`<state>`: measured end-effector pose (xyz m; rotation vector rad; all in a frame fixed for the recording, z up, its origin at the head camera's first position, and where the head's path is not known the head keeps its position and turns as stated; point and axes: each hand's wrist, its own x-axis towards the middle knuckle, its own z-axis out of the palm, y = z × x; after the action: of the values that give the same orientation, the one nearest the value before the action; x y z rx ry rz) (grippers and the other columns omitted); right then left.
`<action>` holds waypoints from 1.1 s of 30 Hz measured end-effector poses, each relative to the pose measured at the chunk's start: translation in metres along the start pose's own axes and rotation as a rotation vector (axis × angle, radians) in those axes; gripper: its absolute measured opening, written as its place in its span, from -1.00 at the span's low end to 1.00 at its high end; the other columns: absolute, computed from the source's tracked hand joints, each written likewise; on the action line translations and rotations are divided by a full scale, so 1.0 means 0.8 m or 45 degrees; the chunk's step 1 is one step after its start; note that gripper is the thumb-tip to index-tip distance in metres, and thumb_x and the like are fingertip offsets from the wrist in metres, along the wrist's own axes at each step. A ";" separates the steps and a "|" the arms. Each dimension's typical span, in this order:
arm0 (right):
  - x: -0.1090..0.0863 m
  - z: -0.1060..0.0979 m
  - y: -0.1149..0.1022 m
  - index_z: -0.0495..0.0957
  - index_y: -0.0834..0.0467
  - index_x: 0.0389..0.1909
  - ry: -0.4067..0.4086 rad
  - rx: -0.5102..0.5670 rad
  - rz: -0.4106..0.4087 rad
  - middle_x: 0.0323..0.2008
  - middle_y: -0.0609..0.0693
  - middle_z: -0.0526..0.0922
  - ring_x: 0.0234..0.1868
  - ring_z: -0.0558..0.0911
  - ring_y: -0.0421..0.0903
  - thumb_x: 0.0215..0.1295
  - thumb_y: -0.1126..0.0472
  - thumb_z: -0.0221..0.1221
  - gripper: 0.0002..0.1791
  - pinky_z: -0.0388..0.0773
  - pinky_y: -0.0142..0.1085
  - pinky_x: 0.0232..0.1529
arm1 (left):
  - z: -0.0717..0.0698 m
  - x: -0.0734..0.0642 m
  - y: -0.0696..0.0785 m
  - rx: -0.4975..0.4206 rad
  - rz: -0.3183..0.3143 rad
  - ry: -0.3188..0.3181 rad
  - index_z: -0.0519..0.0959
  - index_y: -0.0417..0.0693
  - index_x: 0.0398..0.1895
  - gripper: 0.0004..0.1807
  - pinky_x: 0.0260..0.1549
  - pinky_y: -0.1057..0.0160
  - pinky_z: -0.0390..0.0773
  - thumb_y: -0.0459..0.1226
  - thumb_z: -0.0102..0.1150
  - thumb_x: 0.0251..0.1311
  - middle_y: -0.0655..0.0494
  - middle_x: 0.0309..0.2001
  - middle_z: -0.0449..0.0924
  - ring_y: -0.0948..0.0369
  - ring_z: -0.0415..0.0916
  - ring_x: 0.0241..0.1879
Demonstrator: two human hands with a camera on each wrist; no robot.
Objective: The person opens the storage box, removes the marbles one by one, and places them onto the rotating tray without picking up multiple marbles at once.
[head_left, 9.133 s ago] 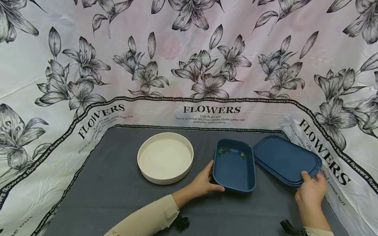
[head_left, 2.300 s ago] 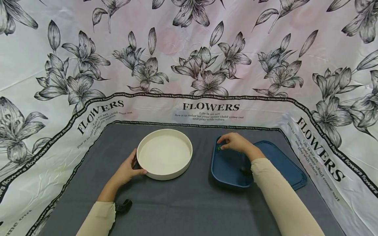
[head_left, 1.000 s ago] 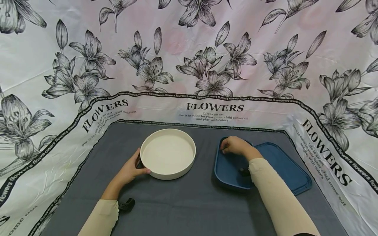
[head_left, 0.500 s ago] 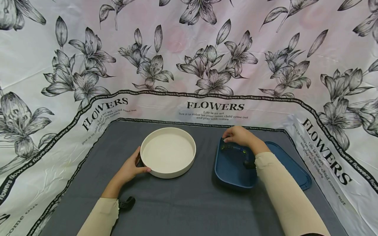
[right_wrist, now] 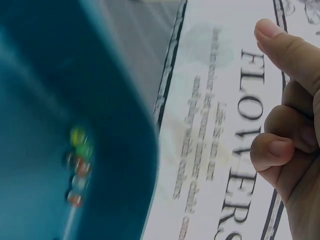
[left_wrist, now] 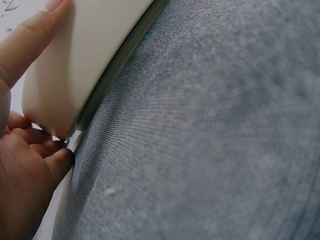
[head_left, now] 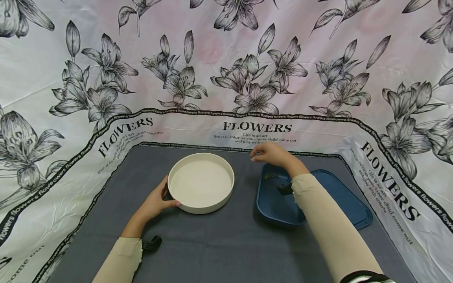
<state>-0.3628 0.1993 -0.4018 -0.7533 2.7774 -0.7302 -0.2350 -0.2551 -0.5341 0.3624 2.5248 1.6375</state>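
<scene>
My left hand (head_left: 153,204) grips the near left side of a round cream dish (head_left: 201,182) with a raised rim. In the left wrist view the thumb lies along the outer wall of the dish and the fingers curl at its bottom edge. My right hand (head_left: 274,154) is raised past the far left corner of a deep blue box (head_left: 279,214). Thumb and finger pinch a tiny shiny marble (head_left: 252,158), which the right wrist view does not show. More small glass marbles (right_wrist: 80,162), yellow, green, reddish and clear, lie in the box along one wall.
The blue lid (head_left: 348,202) lies flat right of the box, partly behind my right sleeve. Grey cloth (head_left: 212,247) covers the table. Behind stands a white floral curtain (head_left: 198,90). Black wrist devices (head_left: 152,244) sit at both cuffs.
Over the last second my right hand rises out of the box and moves left with a marble. Earlier, the left hand held the box and the right hand the lid; now the left holds the dish.
</scene>
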 end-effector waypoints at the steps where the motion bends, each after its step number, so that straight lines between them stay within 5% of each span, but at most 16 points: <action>1: 0.005 0.002 -0.005 0.75 -0.06 -0.04 0.007 -0.007 -0.012 -0.12 -0.13 0.77 -0.10 0.70 -0.10 0.38 -0.01 0.34 -0.78 0.69 -0.08 -0.07 | 0.000 0.000 0.000 -0.004 0.000 0.001 -0.32 -0.26 0.65 0.41 0.51 -0.23 0.08 -0.19 0.62 0.01 -0.25 0.65 -0.32 -0.21 -0.17 0.61; 9: 0.041 0.021 -0.050 0.76 -0.05 -0.05 -0.022 0.016 -0.138 -0.06 -0.10 0.76 -0.01 0.68 -0.04 0.37 -0.01 0.35 -0.78 0.66 -0.06 0.01 | 0.001 0.001 -0.002 0.022 -0.005 -0.010 -0.33 -0.29 0.65 0.42 0.50 -0.22 0.09 -0.14 0.61 0.02 -0.27 0.65 -0.33 -0.22 -0.17 0.60; 23: 0.092 0.067 -0.108 0.75 -0.03 -0.01 -0.109 0.057 -0.159 -0.02 -0.11 0.72 0.08 0.65 -0.06 0.40 0.03 0.32 -0.77 0.64 -0.09 0.12 | 0.000 -0.001 -0.003 0.057 -0.020 0.000 -0.30 -0.21 0.67 0.42 0.50 -0.17 0.10 -0.09 0.61 0.01 -0.23 0.66 -0.29 -0.19 -0.14 0.61; 29: 0.111 0.092 -0.115 0.79 0.00 -0.06 -0.116 0.045 -0.237 -0.33 -0.10 0.67 -0.34 0.53 -0.13 0.36 0.03 0.36 -0.78 0.55 -0.28 -0.35 | 0.001 0.000 -0.004 0.034 -0.023 -0.003 -0.30 -0.21 0.67 0.42 0.52 -0.15 0.10 -0.09 0.62 0.01 -0.20 0.66 -0.30 -0.17 -0.15 0.61; 33: 0.112 0.101 -0.123 0.78 -0.01 -0.06 -0.159 0.103 -0.215 -0.29 -0.08 0.67 -0.31 0.51 -0.09 0.36 0.05 0.36 -0.79 0.53 -0.27 -0.36 | 0.000 0.002 -0.003 0.031 -0.024 0.005 -0.29 -0.22 0.66 0.42 0.52 -0.15 0.08 -0.09 0.62 0.00 -0.19 0.66 -0.29 -0.16 -0.15 0.62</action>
<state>-0.3746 0.0460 -0.4259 -0.9899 2.5794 -0.7907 -0.2367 -0.2558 -0.5359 0.3371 2.5452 1.6031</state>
